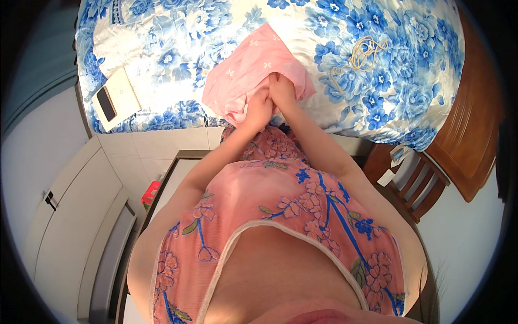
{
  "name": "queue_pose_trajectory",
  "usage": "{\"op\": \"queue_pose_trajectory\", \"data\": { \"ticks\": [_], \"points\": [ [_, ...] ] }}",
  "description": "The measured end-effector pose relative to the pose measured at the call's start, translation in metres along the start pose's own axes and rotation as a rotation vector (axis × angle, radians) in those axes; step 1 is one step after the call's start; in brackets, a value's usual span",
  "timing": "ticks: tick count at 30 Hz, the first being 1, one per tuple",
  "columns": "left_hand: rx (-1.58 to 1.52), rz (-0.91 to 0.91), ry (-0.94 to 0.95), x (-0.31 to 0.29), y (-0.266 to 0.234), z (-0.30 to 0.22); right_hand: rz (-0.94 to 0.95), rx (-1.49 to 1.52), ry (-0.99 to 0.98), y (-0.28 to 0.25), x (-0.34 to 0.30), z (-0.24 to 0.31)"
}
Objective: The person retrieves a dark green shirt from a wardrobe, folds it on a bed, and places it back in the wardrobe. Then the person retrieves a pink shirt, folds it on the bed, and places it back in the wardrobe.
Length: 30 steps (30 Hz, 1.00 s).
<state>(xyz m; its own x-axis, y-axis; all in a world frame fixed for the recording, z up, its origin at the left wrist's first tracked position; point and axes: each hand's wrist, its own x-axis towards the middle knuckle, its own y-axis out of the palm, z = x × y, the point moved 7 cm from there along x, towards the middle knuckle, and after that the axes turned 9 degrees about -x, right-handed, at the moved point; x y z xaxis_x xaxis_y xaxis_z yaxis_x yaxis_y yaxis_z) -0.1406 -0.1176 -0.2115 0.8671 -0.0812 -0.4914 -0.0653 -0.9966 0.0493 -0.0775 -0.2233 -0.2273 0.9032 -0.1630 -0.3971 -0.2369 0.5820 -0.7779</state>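
A pink cloth (243, 62) with small white motifs lies bunched at the near edge of the bed, straight in front of me. My left hand (260, 109) is closed on its near folds, with the fingertips lost in the fabric. Right beside it, slightly farther off and almost touching, my right hand (283, 90) is closed too. Its fingers curl into a gap at the cloth's near side, so the fingertips are partly covered. Whether the fabric is a pillowcase or a bag, I cannot tell.
A blue and white floral sheet (334, 24) covers the bed. A loose beige cord (367, 54) lies on it to the right. At the left edge rests a flat white item (123, 97) with a black rectangle. Brown wooden furniture (464, 146) stands at right, white cabinets (70, 216) at left.
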Motion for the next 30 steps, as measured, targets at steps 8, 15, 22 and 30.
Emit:
{"op": "queue_pose_trajectory", "data": {
  "ticks": [8, 15, 22, 30],
  "points": [
    [0.915, 0.144, -0.246, 0.078, -0.021, 0.015, -0.089, 0.164, 0.084, 0.009, -0.041, -0.026],
    [1.1, -0.029, 0.183, 0.102, -0.043, 0.019, 0.167, 0.332, 0.282, 0.04, -0.051, -0.046],
    [1.086, 0.1, 0.021, 0.123, -0.055, 0.013, 0.042, 0.878, 0.552, 0.04, -0.051, -0.052],
    [0.876, 0.285, -0.281, 0.098, -0.056, 0.058, 0.19, 1.235, 0.714, 0.041, -0.051, -0.038]
  ]
}}
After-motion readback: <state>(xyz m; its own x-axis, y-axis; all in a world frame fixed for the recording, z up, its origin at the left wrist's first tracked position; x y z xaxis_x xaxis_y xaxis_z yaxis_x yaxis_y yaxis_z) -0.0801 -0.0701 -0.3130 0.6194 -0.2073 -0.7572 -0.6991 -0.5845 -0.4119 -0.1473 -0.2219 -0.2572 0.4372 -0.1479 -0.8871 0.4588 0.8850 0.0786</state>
